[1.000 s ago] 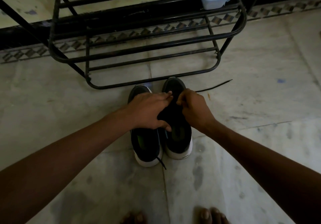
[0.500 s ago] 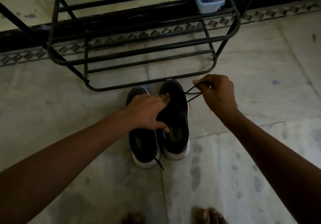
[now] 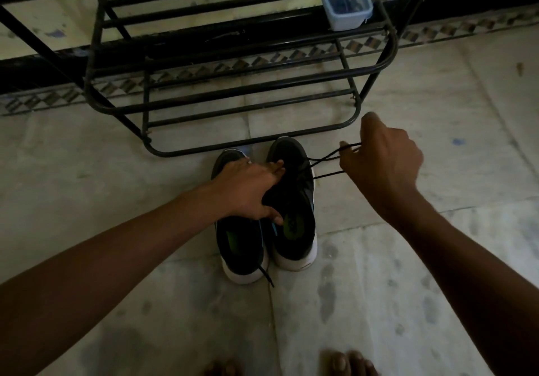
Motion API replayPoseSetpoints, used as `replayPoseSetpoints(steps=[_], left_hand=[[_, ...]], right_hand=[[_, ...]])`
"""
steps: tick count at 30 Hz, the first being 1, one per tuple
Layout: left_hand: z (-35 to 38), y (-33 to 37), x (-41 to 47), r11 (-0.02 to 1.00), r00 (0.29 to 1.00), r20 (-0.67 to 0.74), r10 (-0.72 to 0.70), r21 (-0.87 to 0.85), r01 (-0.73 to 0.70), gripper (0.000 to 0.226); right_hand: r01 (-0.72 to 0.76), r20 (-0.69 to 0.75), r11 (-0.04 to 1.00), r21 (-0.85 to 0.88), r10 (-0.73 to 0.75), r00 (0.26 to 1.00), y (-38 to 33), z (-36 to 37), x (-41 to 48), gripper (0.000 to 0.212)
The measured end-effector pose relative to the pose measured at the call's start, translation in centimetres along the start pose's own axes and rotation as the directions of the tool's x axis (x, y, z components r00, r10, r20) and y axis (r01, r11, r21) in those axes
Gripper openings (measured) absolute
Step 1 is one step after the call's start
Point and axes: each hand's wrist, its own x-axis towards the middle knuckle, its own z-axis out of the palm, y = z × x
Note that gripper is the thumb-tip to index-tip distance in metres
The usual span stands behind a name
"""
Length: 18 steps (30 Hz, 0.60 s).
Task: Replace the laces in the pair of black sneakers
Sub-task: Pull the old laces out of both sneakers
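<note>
In front of the black rack (image 3: pixel 180 154), on the pale tiled floor (image 3: pixel 116 200), the black sneakers (image 3: pixel 242 247) are stood side by side. The right sneaker (image 3: pixel 297 209) is gripped by the left hand (image 3: pixel 248 192). Its lace (image 3: pixel 329 174) is pinched taut in the right hand (image 3: pixel 382 162), near the rack's foot. A blue tub (image 3: pixel 345 2) is kept on the rack.

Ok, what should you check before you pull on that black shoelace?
1. Left hand grips the black, white-soled sneaker to steady it: ok.
2. Right hand pinches the thin black lace: ok.
3. Both lace strands run straight from sneaker to hand: ok.
4. Lace is free of the lower eyelets: cannot tell, too dark.
5. Other black sneaker is tidy: not ok, a loose lace end trails off its heel.
</note>
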Motion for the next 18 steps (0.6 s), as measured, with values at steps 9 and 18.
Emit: replayPoseSetpoints(steps=[9,18], left_hand=[[0.6,-0.3,0.0,1.000,1.000,-0.007,0.007,-0.029,-0.008,0.118],[1.2,-1.3,-0.3,0.860,0.972,-0.194,-0.131,-0.511,0.014,0.047]], right_hand=[[0.014,-0.061,0.924,-0.381,-0.040,0.997,2.7,-0.2,0.2,0.024],[0.141,0.173,0.979,0.149,-0.166,0.971,1.8,2.6,-3.7,0.021]])
